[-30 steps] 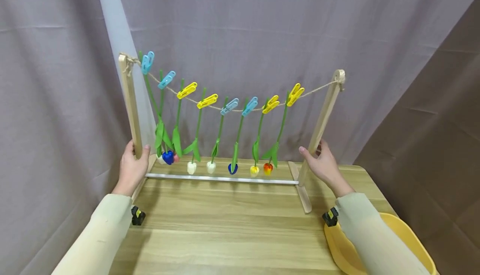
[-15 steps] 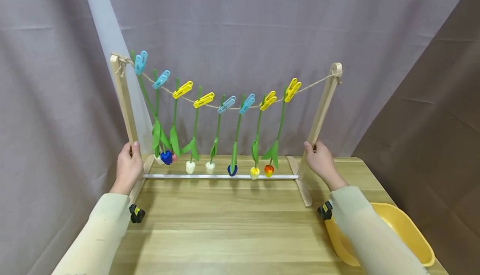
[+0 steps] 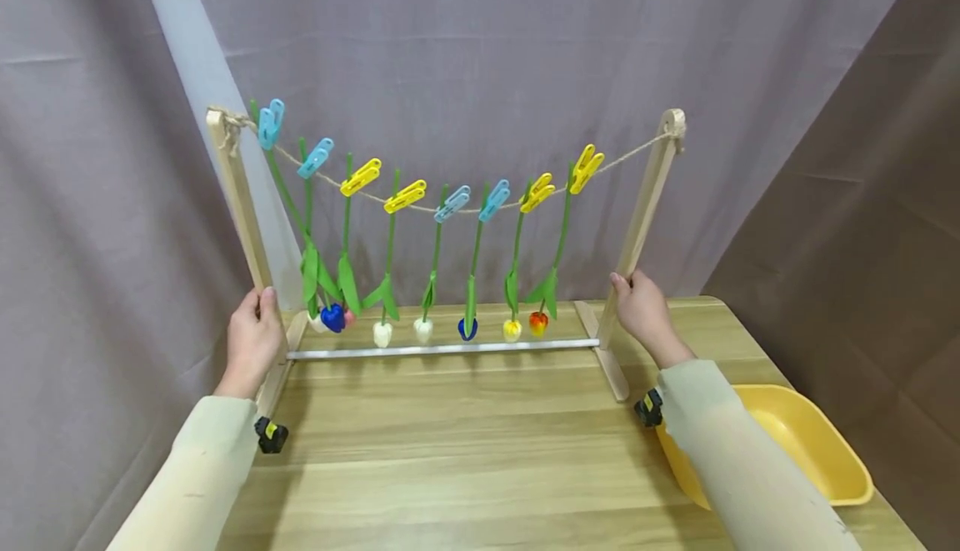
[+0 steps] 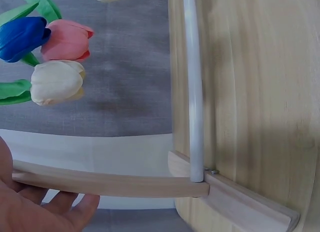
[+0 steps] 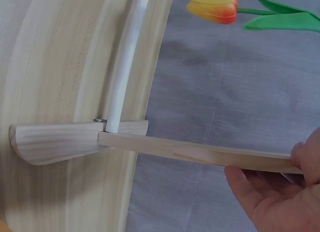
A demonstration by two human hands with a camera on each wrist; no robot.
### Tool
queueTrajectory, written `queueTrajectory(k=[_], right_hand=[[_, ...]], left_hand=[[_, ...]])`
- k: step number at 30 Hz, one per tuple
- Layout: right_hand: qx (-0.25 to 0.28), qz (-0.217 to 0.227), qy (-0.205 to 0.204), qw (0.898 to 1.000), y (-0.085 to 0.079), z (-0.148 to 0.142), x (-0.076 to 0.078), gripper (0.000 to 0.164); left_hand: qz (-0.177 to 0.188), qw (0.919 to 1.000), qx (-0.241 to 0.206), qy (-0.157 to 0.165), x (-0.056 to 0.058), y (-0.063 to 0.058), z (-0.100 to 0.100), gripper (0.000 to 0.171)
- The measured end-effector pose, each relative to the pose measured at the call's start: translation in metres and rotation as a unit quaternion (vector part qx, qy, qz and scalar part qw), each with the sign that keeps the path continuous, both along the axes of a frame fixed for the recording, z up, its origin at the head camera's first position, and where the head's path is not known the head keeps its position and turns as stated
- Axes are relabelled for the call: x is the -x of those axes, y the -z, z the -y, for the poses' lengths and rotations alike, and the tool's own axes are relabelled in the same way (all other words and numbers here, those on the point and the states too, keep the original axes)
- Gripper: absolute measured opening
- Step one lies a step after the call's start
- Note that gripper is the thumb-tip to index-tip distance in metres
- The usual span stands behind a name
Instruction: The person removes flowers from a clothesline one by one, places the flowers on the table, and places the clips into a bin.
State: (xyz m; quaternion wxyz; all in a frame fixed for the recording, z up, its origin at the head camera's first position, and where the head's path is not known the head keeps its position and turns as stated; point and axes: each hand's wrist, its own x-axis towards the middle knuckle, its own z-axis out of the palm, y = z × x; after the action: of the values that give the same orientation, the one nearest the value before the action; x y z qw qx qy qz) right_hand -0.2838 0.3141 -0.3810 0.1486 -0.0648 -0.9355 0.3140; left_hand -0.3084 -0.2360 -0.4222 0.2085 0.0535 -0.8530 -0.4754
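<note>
A wooden rack's left post (image 3: 243, 209) is gripped low down by my left hand (image 3: 253, 338). My right hand (image 3: 643, 313) holds the right post (image 3: 647, 201) between thumb and fingers. In the wrist views the fingers lie on one side of each post, the thumb near the other. A sagging twine line (image 3: 630, 153) joins the post tops. Several yellow clothespins (image 3: 406, 196) and blue clothespins (image 3: 453, 203) clip artificial tulips to it, heads down. A red-orange tulip (image 5: 214, 7) hangs nearest the right post. White (image 4: 57, 82), blue and pink tulips bunch near the left one.
A white rod (image 3: 442, 349) links the rack's wooden feet (image 3: 611, 372) on the wood-grain table (image 3: 442, 451). At the right, a yellow tub (image 3: 813, 443) sits partly behind my right forearm. Grey curtains (image 3: 480, 59) hang close behind the table.
My right thumb and fingers have come in against the right post, from a looser hold. My left hand stays on its post. The head view has shifted, moving the tub and table edge upward.
</note>
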Motion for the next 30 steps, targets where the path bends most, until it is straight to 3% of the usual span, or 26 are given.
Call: queueTrajectory(k=[7,19,30], right_hand=[[-0.002,-0.003,-0.005,1.0,-0.005,-0.001,0.004,0.047],[0.009,0.019,-0.033,0.999,0.002,-0.007,-0.004,0.055],[0.005,0.023,-0.063,0.998,0.002,-0.009,-0.004,0.05]], left_hand=[[-0.004,0.9999,0.012,-0.007,0.002,-0.002,0.003,0.047],[-0.01,0.9993,0.035,0.012,-0.001,-0.004,0.006,0.045],[0.02,0.9976,0.053,0.039,-0.009,-0.013,0.015,0.054]])
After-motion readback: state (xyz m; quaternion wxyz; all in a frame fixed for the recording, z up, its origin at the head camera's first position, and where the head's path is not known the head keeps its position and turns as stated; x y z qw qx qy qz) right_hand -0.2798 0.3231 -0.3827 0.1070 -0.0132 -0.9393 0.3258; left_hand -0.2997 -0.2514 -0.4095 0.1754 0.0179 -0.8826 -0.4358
